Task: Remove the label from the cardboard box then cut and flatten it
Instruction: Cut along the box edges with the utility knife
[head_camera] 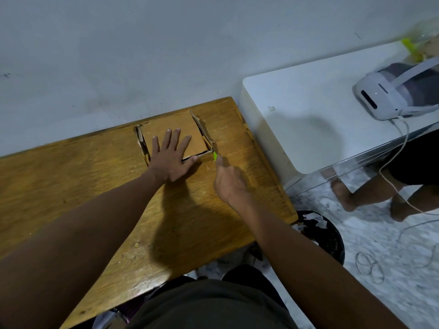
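Two bare hands work over a brown box [177, 129] that lies squashed low near the far edge of the wooden table [95, 186], toward its far right corner. The box is plain cardboard with no print showing on its broad top panel. Its side walls have buckled: the left side shows folded layers splaying outward, and the right side shows a creased flap standing at a slant. A dark gap runs along the near edge of the top panel.

The left hand [169, 157] is spread flat, palm down, fingers apart, pressing on the near half of the top panel, with the thumb reaching toward the near right corner of the box. The right hand [229, 180] is closed around a cutter [215, 156], of which only a green tip shows past the fingers; that tip sits just beside the box's near right corner. Whether a blade touches the cardboard cannot be told.

A white table [297, 110] stands just beside the wooden one on the right, carrying a white headset [392, 93] with a cable.
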